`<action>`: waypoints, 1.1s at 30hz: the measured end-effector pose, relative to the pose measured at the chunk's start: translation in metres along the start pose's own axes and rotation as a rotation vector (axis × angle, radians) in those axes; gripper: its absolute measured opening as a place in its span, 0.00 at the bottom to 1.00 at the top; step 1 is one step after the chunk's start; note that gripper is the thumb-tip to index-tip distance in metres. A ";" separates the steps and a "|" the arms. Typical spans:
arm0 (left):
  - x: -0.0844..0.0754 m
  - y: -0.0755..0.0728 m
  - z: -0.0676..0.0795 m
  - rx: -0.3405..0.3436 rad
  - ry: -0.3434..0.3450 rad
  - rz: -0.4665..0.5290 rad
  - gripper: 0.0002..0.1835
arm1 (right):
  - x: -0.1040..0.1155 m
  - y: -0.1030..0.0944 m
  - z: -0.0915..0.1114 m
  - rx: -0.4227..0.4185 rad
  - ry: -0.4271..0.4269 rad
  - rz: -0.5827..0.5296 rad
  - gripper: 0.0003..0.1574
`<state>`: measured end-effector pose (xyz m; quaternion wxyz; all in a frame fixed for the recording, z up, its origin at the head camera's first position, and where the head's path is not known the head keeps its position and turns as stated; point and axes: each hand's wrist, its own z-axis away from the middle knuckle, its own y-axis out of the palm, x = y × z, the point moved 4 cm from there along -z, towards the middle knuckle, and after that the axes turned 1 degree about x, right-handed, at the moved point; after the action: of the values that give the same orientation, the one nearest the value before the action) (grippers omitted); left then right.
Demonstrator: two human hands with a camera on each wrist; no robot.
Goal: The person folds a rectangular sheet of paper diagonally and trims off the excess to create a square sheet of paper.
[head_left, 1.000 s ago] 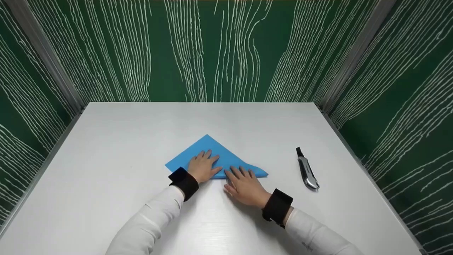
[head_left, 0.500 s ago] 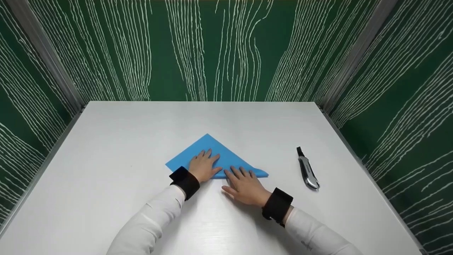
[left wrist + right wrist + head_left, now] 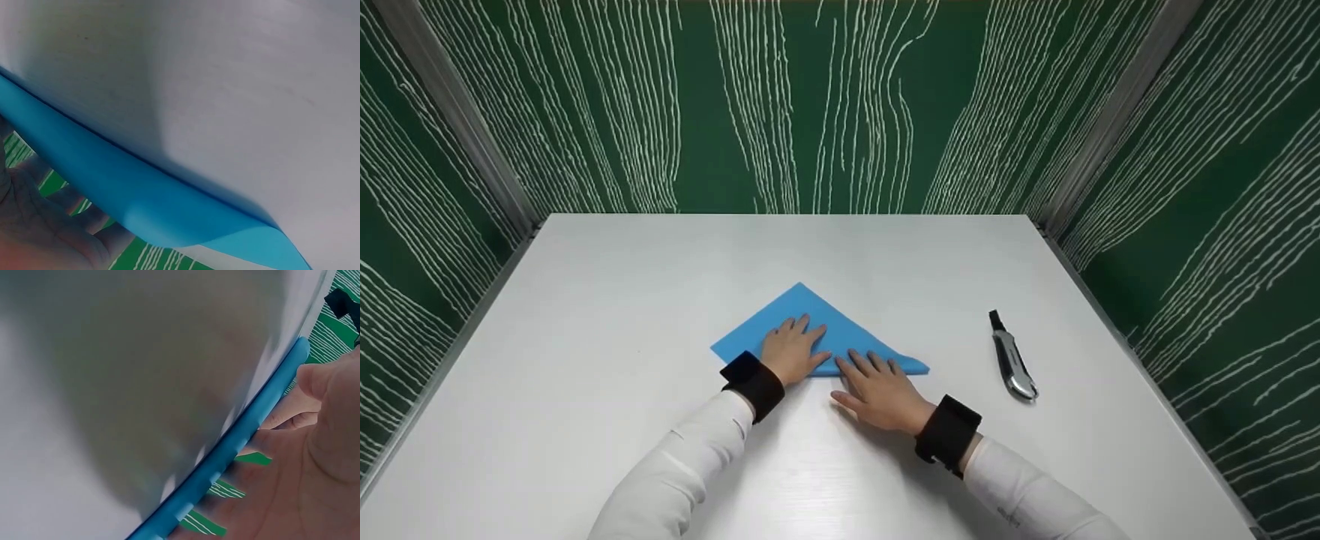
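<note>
A sheet of blue paper (image 3: pixel 797 301), folded over into a roughly triangular shape, lies on the white table in the head view. My left hand (image 3: pixel 790 356) rests on its middle with the fingers spread. Along the near edge, the fingertips of my right hand (image 3: pixel 885 395) press on the paper, the thumb held out beside it over the table. The right corner of the paper bulges up slightly. Seen from the left wrist, the near fold of the paper (image 3: pixel 129 180) is rounded and puffed; the right wrist view shows a narrower rounded fold (image 3: pixel 247 424) under the fingers.
A grey and black utility knife (image 3: pixel 1014 364) lies to the right of my right hand. Green panels (image 3: pixel 840 112) with white wavy lines stand behind the white table (image 3: pixel 622 285) and on both sides. Each wrist wears a black band (image 3: pixel 949 431).
The raised right part of the paper has flattened and its upper right edge has straightened. My right thumb has shifted slightly left. My left hand stays in place.
</note>
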<state>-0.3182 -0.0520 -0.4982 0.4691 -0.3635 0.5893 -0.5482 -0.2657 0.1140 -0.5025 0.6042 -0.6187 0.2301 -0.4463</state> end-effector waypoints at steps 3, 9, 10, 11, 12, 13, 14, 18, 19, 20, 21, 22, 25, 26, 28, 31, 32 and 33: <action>0.000 0.000 0.000 -0.005 0.001 -0.017 0.31 | 0.000 -0.001 0.000 0.006 0.002 -0.011 0.42; 0.000 0.001 0.000 -0.012 0.009 -0.026 0.31 | -0.001 -0.002 -0.001 0.022 0.006 -0.014 0.42; 0.000 0.001 0.000 -0.017 0.010 -0.028 0.31 | -0.001 -0.002 -0.001 0.024 0.006 -0.014 0.42; 0.000 0.002 0.000 -0.023 0.013 -0.032 0.31 | -0.001 -0.002 -0.001 0.022 0.004 -0.014 0.42; 0.000 0.002 -0.001 -0.029 0.015 -0.034 0.31 | -0.002 -0.002 -0.001 0.020 0.001 -0.014 0.42; 0.000 0.002 -0.001 -0.034 0.016 -0.036 0.31 | -0.002 -0.002 -0.002 0.020 0.000 -0.011 0.42; 0.000 0.003 -0.001 -0.039 0.017 -0.037 0.31 | -0.003 -0.001 -0.002 0.023 0.001 -0.008 0.42; 0.000 0.003 -0.001 -0.038 0.015 -0.037 0.30 | -0.004 0.000 -0.003 0.021 0.001 0.010 0.42; -0.001 0.002 -0.001 -0.035 0.013 -0.032 0.30 | -0.004 0.000 -0.003 0.026 0.004 0.015 0.41; -0.001 0.002 0.000 -0.031 0.011 -0.028 0.30 | -0.004 0.000 -0.003 0.028 0.006 0.018 0.41; -0.001 0.002 0.000 -0.027 0.010 -0.023 0.30 | -0.004 0.000 -0.003 0.031 0.008 0.021 0.41; -0.001 0.002 0.000 -0.027 0.009 -0.018 0.30 | -0.004 0.000 -0.003 0.036 0.011 0.022 0.41; -0.002 0.001 0.000 -0.027 0.008 -0.009 0.29 | -0.004 -0.001 -0.004 0.042 0.014 0.020 0.41; -0.002 0.001 0.001 -0.027 0.008 -0.010 0.29 | -0.004 -0.001 -0.004 0.040 0.014 0.019 0.41; -0.002 0.002 0.001 -0.029 0.008 -0.016 0.29 | -0.004 -0.002 -0.004 0.037 0.012 0.019 0.40; -0.003 0.003 0.001 -0.024 0.005 -0.022 0.30 | -0.005 -0.002 -0.005 0.037 0.015 0.016 0.40; -0.003 0.003 0.001 -0.022 0.003 -0.023 0.30 | -0.006 -0.002 -0.005 0.039 0.017 0.017 0.40; -0.003 0.004 0.002 -0.018 0.001 -0.023 0.30 | -0.006 -0.002 -0.006 0.041 0.017 0.017 0.40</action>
<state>-0.3152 -0.0489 -0.5015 0.4592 -0.3742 0.5903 -0.5484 -0.2740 0.1160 -0.5030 0.6186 -0.6003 0.2314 -0.4512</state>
